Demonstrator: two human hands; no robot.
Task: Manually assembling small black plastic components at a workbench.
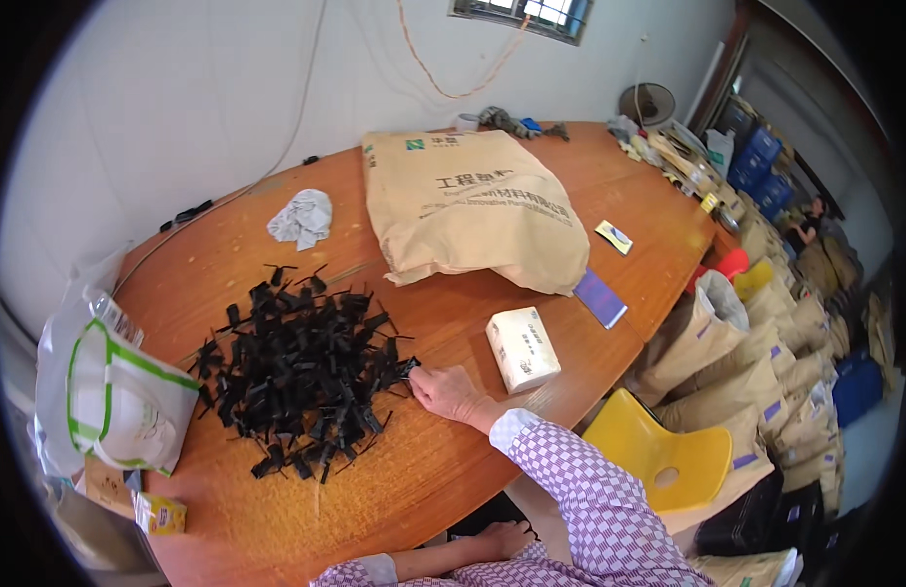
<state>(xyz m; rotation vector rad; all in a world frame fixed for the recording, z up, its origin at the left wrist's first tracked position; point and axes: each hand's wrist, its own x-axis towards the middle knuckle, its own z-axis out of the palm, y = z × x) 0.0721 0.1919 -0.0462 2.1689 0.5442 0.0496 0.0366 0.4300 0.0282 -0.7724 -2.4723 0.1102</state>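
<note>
A heap of small black plastic parts (311, 367) with thin prongs is spread on the wooden table. At the heap's right edge my right hand (451, 393) is closed, its fingertips pinching one black plastic part (406, 369). Most of that part's outline merges with the pile. My left hand (507, 540) lies low by my lap, below the table's edge, with its fingers curled in. Whether anything is inside it is hidden. Just right of my right hand stands a white tissue pack (523, 349).
A large brown sack (472, 210) lies behind the heap. Left are a white-and-green bag (130, 396) and a small yellow box (160, 514). A crumpled cloth (301, 218) and purple booklet (600, 297) lie on the table (423, 465). A yellow chair (658, 450) and several sacks stand right.
</note>
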